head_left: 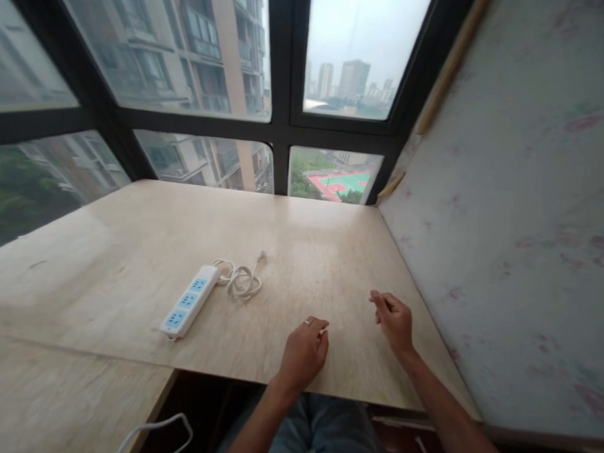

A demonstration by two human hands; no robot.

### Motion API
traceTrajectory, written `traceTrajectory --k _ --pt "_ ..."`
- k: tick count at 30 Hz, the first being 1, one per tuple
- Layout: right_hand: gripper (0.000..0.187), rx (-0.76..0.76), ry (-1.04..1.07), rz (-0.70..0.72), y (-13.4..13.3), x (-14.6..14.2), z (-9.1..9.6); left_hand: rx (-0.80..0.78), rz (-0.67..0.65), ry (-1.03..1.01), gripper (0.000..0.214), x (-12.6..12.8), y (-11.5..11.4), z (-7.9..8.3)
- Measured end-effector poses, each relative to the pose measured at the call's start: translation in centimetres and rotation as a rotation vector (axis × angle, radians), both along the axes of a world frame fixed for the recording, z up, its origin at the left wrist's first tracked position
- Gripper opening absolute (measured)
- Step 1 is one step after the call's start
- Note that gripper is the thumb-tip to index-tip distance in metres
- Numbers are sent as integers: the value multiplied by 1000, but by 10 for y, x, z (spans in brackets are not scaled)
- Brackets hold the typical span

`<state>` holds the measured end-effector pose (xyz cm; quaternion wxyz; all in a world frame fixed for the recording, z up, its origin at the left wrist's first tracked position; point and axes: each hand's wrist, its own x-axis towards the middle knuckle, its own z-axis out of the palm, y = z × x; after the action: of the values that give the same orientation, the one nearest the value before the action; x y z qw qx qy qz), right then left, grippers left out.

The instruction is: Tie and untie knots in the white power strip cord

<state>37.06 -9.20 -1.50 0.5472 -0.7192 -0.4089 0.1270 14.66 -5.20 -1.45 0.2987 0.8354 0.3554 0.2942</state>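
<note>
My left hand (306,350) is just above or on the tabletop (293,253) near its front edge, with a ring on one finger. Its fingers are curled in towards the thumb, and a small pale spot shows between them, too small to name. To its right, my right hand (395,319) is closed in a pinch, thumb against the fingers; whatever it may hold is hidden. Left of both hands lies a white power strip (191,302) with blue socket faces. Its white cord (243,282) is bundled in loops beside it, the plug end pointing away from me.
Dark-framed windows (280,130) rise behind the table's far edge. A wall with flowered paper (507,244) borders the right side. At the lower left, a white cable (160,423) crosses a second wooden surface (64,404) and a dark gap.
</note>
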Motion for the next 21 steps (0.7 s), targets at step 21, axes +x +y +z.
traceTrajectory --k 21 --pt "45 -127 16 83 -16 32 -19 -82 142 -148 18 27 18 -18"
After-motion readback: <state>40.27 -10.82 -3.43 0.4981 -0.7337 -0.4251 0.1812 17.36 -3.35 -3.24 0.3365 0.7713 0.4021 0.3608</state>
